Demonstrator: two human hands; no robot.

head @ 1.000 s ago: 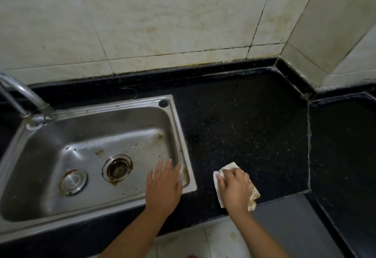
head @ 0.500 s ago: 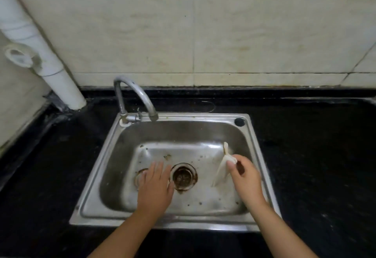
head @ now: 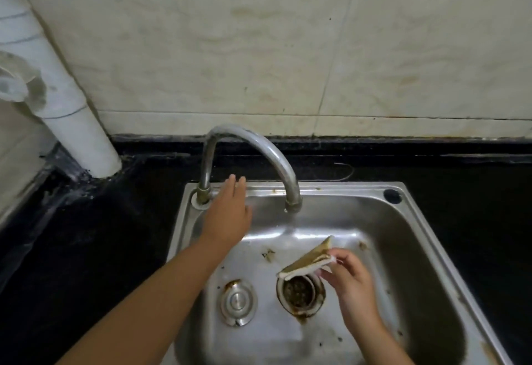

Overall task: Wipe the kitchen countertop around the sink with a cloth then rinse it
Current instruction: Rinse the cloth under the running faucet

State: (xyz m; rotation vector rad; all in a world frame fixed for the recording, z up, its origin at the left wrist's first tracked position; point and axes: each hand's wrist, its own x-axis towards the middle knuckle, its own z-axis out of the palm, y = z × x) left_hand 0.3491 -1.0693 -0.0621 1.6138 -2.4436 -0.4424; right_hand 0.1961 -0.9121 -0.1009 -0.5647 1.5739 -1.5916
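Pinching one soiled cloth (head: 306, 261) over the sink (head: 426, 238), the right hand (head: 349, 281) hovers; the left hand (head: 230, 217), fingers straight, reaches beside one faucet (head: 253, 145); two drain fittings below.

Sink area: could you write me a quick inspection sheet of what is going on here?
Surface: black countertop around a steel sink; brown stains in the basin.
Job's things: folded cloth, soiled brown, held over the drain; no water seen at the tap.
Clutter: round metal plug on the basin floor.
Hands: left hand flat, fingers straight, near the tap's base; right hand pinches the cloth.
Cables: thin wire behind the sink.
Surroundings: stained wall tiles; white pipe at the left corner.
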